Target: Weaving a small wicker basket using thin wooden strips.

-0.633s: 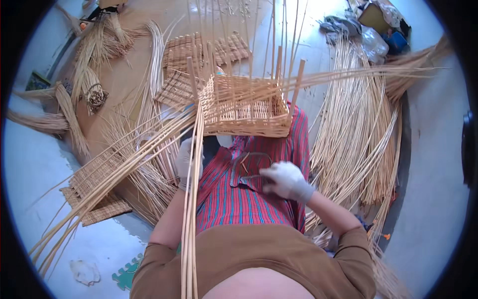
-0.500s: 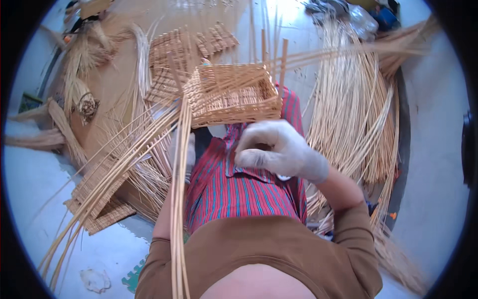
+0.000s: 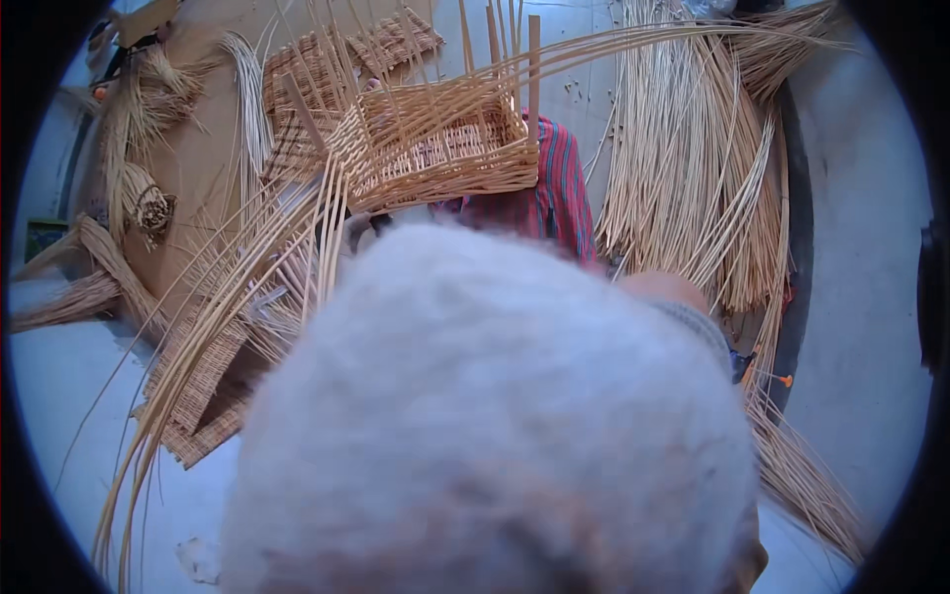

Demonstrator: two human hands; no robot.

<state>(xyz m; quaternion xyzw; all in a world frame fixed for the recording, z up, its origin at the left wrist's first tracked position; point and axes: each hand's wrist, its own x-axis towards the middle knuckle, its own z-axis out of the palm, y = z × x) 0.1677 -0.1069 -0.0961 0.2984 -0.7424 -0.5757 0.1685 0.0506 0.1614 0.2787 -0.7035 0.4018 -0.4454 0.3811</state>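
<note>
R grip (image 3: 485, 416) near cam, L grip (image 3: 355, 238) by basket (image 3: 445, 181) near-L corner; closure, hold: can't tell. Prob. mid-weave; next needs R on rods (image 3: 179, 376).

Right of the fingers (image 3: 485, 396): long cane pile (image 3: 683, 168), small orange bit (image 3: 786, 380). Left: woven panels (image 3: 210, 433); farther up-left, cane bundle (image 3: 145, 202).

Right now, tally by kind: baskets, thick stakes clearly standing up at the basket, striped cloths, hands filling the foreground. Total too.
Baskets: 1
Thick stakes: 3
Striped cloths: 1
Foreground hands (gloved right hand, blurred): 1
Total: 6
</note>
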